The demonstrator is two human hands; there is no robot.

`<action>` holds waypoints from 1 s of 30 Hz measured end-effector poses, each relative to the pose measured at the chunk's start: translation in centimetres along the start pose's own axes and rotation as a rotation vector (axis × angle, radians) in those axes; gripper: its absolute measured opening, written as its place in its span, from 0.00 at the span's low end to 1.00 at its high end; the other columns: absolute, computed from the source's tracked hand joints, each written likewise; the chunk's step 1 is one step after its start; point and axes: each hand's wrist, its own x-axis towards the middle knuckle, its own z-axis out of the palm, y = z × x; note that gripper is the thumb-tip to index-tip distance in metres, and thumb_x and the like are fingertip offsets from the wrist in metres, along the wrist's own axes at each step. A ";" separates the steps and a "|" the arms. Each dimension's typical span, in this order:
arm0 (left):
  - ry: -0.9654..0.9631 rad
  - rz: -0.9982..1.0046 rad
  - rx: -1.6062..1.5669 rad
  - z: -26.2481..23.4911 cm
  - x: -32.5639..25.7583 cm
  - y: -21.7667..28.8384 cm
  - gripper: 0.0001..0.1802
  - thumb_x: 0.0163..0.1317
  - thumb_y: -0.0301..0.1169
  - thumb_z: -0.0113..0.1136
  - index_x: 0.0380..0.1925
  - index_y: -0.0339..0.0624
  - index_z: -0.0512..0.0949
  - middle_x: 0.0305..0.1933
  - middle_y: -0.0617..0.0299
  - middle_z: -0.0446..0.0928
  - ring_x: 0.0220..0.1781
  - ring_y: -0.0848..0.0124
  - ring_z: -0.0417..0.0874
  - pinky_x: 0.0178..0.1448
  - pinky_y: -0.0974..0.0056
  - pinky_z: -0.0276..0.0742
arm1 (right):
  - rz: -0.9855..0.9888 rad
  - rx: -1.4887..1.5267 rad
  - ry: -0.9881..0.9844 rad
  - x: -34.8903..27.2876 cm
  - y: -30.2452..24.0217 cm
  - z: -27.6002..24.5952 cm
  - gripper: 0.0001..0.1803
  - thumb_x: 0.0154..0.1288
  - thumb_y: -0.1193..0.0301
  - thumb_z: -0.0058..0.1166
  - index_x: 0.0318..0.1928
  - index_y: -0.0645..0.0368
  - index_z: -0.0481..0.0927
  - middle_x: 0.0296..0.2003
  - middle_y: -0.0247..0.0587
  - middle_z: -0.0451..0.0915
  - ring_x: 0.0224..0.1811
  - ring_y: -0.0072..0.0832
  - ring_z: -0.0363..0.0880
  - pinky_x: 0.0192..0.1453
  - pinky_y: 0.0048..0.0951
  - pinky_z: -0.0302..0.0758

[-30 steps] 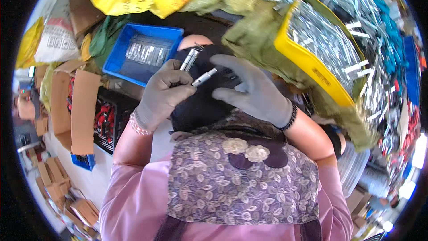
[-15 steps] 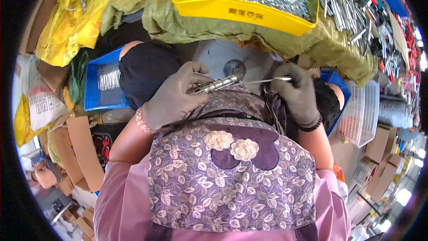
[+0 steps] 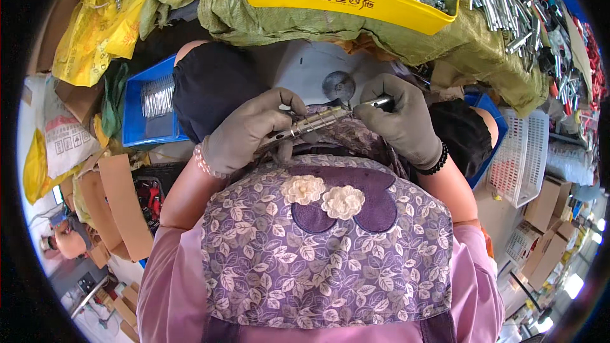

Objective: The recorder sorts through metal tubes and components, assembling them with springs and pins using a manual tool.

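My left hand (image 3: pixel 251 130), in a grey work glove, is closed around a silvery cylindrical metal part (image 3: pixel 316 121) with ringed sections and dark slots. It lies slantwise above my lap, its right end higher. My right hand (image 3: pixel 403 117), gloved alike, pinches a shiny metal piece (image 3: pixel 381 101) with a round end, held at the right end of the ringed part. Whether the two pieces are joined cannot be made out, since my right fingers cover the meeting place.
A yellow bin (image 3: pixel 346 5) full of small metal parts stands ahead on olive woven sacking (image 3: pixel 279 24). Loose metal tubes (image 3: pixel 492 0) lie to its right. A blue bin (image 3: pixel 149 130) holding thin metal pieces is at left, a white plastic basket (image 3: pixel 524 152) at right.
My right hand has moved left and closer to my left hand. The thin rod seen between the hands before no longer shows. The view has shifted slightly.
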 end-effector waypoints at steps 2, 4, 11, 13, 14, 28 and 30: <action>-0.128 -0.159 -0.048 -1.0 -0.2 0.5 0.11 0.60 0.23 0.54 0.44 0.39 0.71 0.32 0.57 0.77 0.26 0.75 0.79 0.30 0.74 0.72 | -0.097 -0.049 0.026 0.6 1.0 0.1 0.11 0.58 0.71 0.63 0.36 0.65 0.79 0.29 0.32 0.79 0.32 0.14 0.74 0.36 0.22 0.73; -0.129 -0.114 0.023 -0.9 -0.3 0.2 0.11 0.63 0.25 0.56 0.45 0.38 0.71 0.31 0.60 0.78 0.27 0.77 0.80 0.29 0.74 0.73 | -0.192 -0.099 0.052 0.9 1.0 0.1 0.11 0.58 0.71 0.63 0.36 0.65 0.79 0.29 0.32 0.79 0.32 0.14 0.74 0.36 0.22 0.73; -0.014 0.275 0.197 -0.4 0.7 -2.0 0.07 0.67 0.27 0.58 0.41 0.40 0.71 0.33 0.61 0.77 0.27 0.76 0.81 0.26 0.73 0.71 | -0.177 -0.068 -0.043 1.3 1.0 0.1 0.10 0.60 0.70 0.59 0.34 0.65 0.77 0.30 0.36 0.78 0.34 0.20 0.74 0.41 0.25 0.73; -0.038 0.150 0.173 -0.2 0.3 -0.5 0.08 0.66 0.26 0.58 0.41 0.39 0.71 0.33 0.60 0.77 0.27 0.75 0.80 0.27 0.72 0.71 | -0.289 -0.041 -0.083 1.5 1.3 0.1 0.08 0.66 0.72 0.49 0.35 0.66 0.76 0.29 0.39 0.76 0.34 0.25 0.73 0.43 0.27 0.72; -0.054 0.021 0.150 0.0 0.3 0.1 0.08 0.65 0.26 0.58 0.41 0.39 0.71 0.33 0.60 0.76 0.26 0.75 0.79 0.27 0.72 0.71 | -0.290 -0.046 -0.077 1.6 1.4 0.3 0.08 0.66 0.72 0.49 0.35 0.66 0.76 0.29 0.39 0.76 0.34 0.25 0.73 0.43 0.27 0.72; -0.111 0.006 0.055 1.0 1.6 1.7 0.05 0.64 0.29 0.55 0.38 0.43 0.72 0.32 0.65 0.72 0.25 0.78 0.72 0.26 0.74 0.65 | -0.673 -0.325 0.268 2.0 1.9 2.4 0.06 0.74 0.74 0.41 0.42 0.64 0.69 0.29 0.51 0.71 0.32 0.45 0.73 0.39 0.38 0.71; -0.126 0.157 0.367 0.6 1.6 1.8 0.05 0.64 0.27 0.56 0.39 0.39 0.74 0.43 0.65 0.69 0.40 0.74 0.73 0.45 0.69 0.72 | -0.687 -0.382 0.273 2.3 2.7 2.4 0.07 0.73 0.72 0.45 0.42 0.65 0.68 0.29 0.60 0.72 0.32 0.57 0.74 0.37 0.45 0.70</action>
